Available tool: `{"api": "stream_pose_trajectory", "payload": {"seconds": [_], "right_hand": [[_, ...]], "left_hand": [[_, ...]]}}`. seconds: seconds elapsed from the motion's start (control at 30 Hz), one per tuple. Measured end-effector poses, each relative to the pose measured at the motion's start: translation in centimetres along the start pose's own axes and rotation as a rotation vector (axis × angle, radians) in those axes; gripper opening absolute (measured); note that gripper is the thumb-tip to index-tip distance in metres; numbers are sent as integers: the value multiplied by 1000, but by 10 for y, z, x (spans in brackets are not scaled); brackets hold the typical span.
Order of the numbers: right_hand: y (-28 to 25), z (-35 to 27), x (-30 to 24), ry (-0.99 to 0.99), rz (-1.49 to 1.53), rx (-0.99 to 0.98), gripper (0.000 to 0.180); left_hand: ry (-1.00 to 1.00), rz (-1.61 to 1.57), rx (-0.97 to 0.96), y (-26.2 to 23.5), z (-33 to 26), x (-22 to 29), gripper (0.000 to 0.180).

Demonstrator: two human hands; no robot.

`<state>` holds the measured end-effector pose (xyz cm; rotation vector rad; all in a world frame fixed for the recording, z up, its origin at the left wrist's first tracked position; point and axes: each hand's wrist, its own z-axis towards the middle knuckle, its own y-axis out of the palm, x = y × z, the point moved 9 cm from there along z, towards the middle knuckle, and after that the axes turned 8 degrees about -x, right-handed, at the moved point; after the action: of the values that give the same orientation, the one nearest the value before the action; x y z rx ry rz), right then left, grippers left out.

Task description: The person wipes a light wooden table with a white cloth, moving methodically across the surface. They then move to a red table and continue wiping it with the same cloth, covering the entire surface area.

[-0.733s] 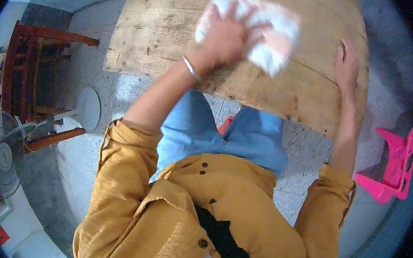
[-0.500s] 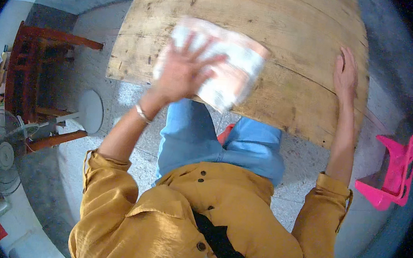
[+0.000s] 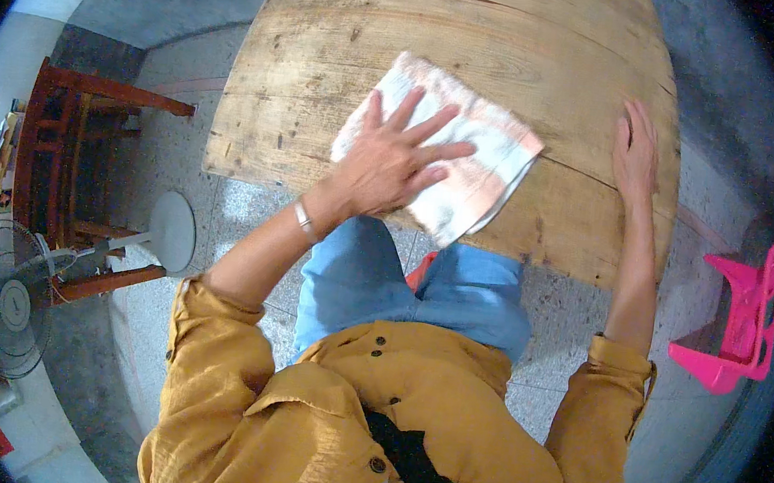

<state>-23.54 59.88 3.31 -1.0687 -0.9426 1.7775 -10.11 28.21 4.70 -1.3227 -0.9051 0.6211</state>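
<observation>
A worn wooden table (image 3: pixel 533 43) fills the upper middle of the view. On it lies a folded white cloth (image 3: pixel 476 171) with a pinkish tint. My left hand (image 3: pixel 392 159) lies flat on the cloth with fingers spread, pressing it onto the tabletop near the front edge. My right hand (image 3: pixel 635 157) rests flat on the bare wood near the table's right front corner, holding nothing. A metal bangle (image 3: pixel 304 220) sits on my left wrist. My mustard sleeves and blue trousers show below.
A pink plastic stool (image 3: pixel 739 318) stands on the speckled floor at the right. At the left are a standing fan (image 3: pixel 9 300) with a round base (image 3: pixel 172 230) and a red-brown wooden chair (image 3: pixel 72 159). A grey wall curves behind the table.
My left hand has swept the cloth from the far right part of the tabletop to the left, then back toward the centre near the front edge. My right hand has stayed in place.
</observation>
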Motion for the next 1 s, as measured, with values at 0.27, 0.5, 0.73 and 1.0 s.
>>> {"api": "stream_pose_trajectory", "payload": {"seconds": [0.27,0.5,0.73,1.0], "right_hand": [[-4,4,-13,15,-2,-16,36],[-2,1,-2,-10,1,-7,36],[-5,0,-12,15,44,4,35],[-1,5,-10,23,21,-18,36]], "left_hand": [[-587,83,166,-30,-43,-195,43],[-257,179,109,-12,38,-88,41],[-304,102,-10,-16,-59,-89,40],[-699,137,183,-34,-16,-209,46]]}}
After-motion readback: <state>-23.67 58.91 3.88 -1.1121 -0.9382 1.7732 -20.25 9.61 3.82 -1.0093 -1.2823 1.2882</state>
